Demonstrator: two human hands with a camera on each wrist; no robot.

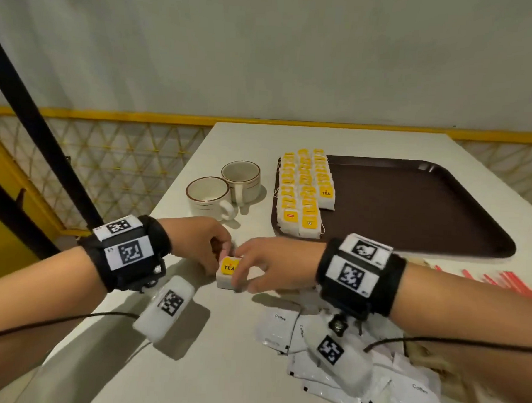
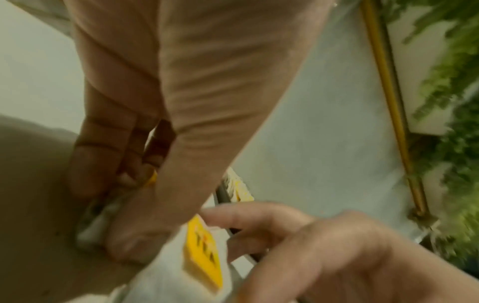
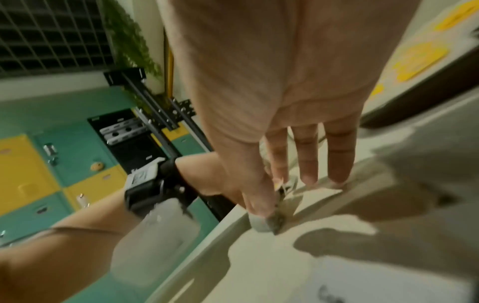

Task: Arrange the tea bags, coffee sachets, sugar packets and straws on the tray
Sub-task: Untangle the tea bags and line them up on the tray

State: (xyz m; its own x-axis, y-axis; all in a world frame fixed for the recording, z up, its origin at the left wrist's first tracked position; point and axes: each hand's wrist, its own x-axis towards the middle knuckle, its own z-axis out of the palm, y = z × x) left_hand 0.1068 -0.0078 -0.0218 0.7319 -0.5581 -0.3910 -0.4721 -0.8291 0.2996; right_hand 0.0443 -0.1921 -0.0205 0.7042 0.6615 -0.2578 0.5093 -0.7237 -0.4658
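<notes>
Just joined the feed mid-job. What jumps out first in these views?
Both hands meet near the table's front edge: the left hand and right hand together pinch a small stack of tea bags with a yellow TEA tag. Behind them, three rows of tea bags fill the left end of the brown tray. White coffee sachets lie scattered below the right wrist.

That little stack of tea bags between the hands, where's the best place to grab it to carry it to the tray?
Probably by its two short white sides, pinched from left and right. The stack of tea bags sits squared on the table with the yellow tag on top, and the left hand and right hand already flank it; squeezing the sides should keep the loose bags together.
</notes>
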